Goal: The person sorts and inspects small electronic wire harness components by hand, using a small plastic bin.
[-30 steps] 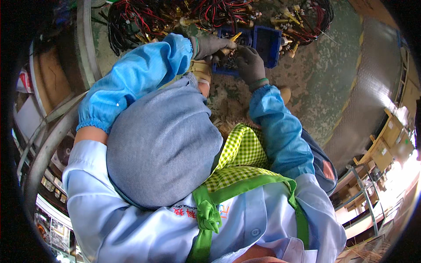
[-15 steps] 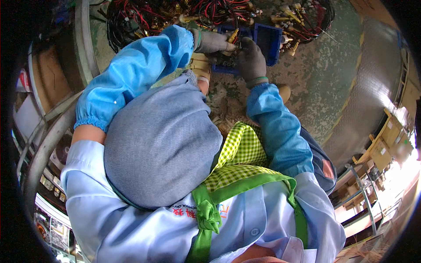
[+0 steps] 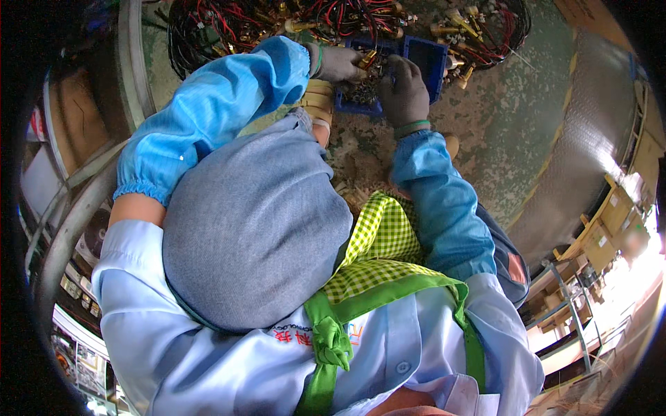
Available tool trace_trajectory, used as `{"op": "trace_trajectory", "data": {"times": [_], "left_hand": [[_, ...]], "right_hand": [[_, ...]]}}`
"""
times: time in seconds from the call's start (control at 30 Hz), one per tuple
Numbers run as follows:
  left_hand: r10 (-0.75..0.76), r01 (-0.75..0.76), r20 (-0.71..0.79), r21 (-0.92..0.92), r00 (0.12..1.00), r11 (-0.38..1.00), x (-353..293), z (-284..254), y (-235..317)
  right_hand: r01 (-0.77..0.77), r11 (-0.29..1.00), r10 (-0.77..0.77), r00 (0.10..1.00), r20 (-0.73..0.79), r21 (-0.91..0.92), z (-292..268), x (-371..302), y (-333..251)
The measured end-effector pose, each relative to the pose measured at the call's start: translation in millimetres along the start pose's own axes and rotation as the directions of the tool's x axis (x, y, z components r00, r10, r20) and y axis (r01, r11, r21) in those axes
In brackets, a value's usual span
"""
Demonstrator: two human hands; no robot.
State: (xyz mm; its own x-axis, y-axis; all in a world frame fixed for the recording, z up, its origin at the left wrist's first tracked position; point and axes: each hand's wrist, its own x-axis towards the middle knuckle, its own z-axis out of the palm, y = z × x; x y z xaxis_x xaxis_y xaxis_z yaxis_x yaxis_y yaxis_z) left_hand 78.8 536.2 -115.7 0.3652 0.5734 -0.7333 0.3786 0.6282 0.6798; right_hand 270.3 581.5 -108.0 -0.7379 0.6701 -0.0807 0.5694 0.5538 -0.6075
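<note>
Both my hands wear grey gloves at the top middle, above the blue bins. My left hand (image 3: 338, 64) is closed around a brass fitting (image 3: 368, 58), whose tip points up toward the wires. Just right of it, my right hand (image 3: 406, 93) has its fingers curled together close to the fitting; anything between them is too small to make out. Under the hands, the left blue bin (image 3: 360, 109) holds many small metal parts (image 3: 361, 93). The right blue bin (image 3: 433, 57) stands against it, partly covered by my right hand.
Bundles of red and black wires (image 3: 229, 28) with brass fittings lie on the floor beyond the bins, and another wire bundle (image 3: 510, 31) lies to the right. A curved grey metal tube (image 3: 135, 62) runs along the left. Cartons (image 3: 610, 215) stand at far right.
My right hand has shifted slightly right and toward me, away from the brass fitting, uncovering more small parts in the left bin. My left hand stays nearly in place, still gripping the fitting.
</note>
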Motion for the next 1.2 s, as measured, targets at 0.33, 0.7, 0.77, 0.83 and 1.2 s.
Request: {"op": "trace_trajectory", "data": {"times": [0.33,0.7,0.77,0.83,1.2], "left_hand": [[-0.081,0.011,-0.168,-0.383,0.983,0.924,-13,-6,-18],[0.076,-0.091,-0.061,-0.292,0.995,0.952,5,-2,-34],[0.155,-0.171,-0.074,-0.320,0.985,0.932,8,-7,-62],[0.239,-0.250,-0.072,-0.342,0.968,0.906,-4,-10,-56],[-0.072,0.455,-0.565,0.574,0.822,0.681,-38,-33,-71]], "right_hand": [[-0.165,0.969,0.133,0.975,0.176,0.183,10,18,31],[-0.382,0.739,0.194,0.910,0.368,0.555,10,39,40],[-0.368,0.714,0.181,0.919,0.350,0.595,15,35,44],[-0.280,0.795,0.309,0.950,0.037,0.538,10,33,47],[-0.021,0.889,0.186,0.929,0.320,-0.456,15,143,71]]}}
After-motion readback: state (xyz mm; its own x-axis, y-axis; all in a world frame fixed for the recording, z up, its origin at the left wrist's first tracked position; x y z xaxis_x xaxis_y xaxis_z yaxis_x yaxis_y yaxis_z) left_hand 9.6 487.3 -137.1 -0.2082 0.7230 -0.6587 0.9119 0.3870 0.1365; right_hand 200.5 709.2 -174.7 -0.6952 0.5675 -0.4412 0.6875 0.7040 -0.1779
